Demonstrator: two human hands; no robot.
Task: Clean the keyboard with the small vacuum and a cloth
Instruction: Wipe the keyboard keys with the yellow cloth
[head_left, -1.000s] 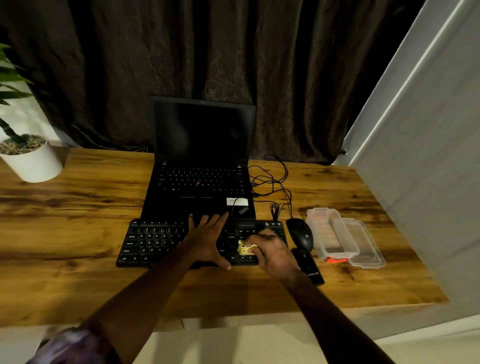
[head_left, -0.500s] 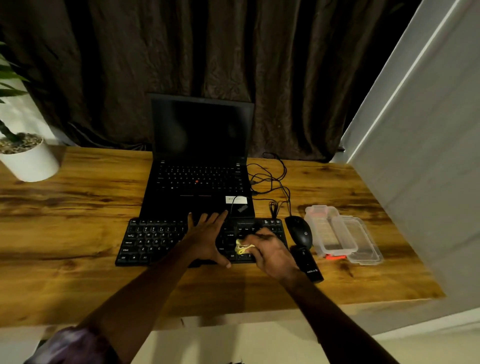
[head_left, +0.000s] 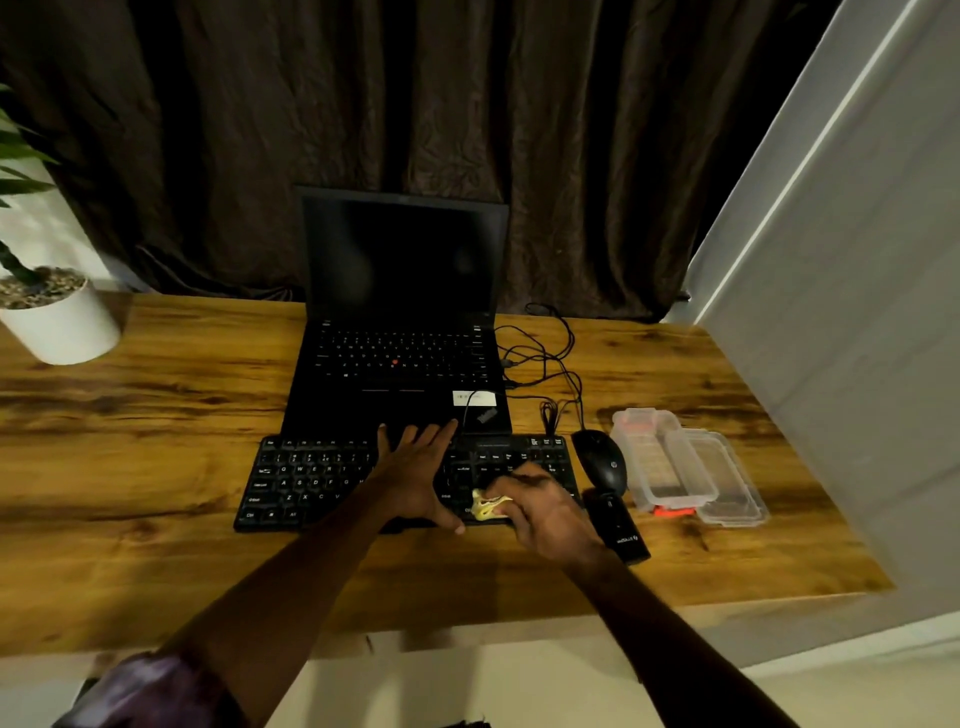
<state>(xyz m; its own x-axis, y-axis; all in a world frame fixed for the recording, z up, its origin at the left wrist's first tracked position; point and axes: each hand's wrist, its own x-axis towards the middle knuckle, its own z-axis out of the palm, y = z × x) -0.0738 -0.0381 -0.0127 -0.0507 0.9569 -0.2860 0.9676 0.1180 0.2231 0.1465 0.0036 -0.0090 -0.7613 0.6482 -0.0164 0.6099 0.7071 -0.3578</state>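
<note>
A black keyboard (head_left: 311, 483) lies in the lower middle of the frame on a wooden worktop (head_left: 156, 415), just in front of an open laptop (head_left: 400, 364) with a dark screen. The left hand (head_left: 415, 467) lies flat across the keyboard's middle with fingers spread, its grip wide and holding nothing. To its right, over the keyboard's right end, the right hand (head_left: 540, 509) has its grip bunched around a small yellow cloth (head_left: 488, 506) pressed to the keys.

Just right of the keyboard sits a black mouse (head_left: 602, 462). Below it in the frame lies what looks like the small vacuum (head_left: 618, 530), a slim black stick close by the right wrist; whether they touch is unclear. A clear plastic box (head_left: 675, 467) lies further right, and loose cables (head_left: 545, 358) curl at centre right.

Likely risks:
- A wide wipe could let the right wrist nudge the vacuum toward the worktop's near edge.
- Hard rubbing might snag the cloth on a keycap and lift it.
- If the flat left hand eases off, the keyboard may slide into the laptop.
- A sweep to the right could knock the mouse and tug its cable.
</note>
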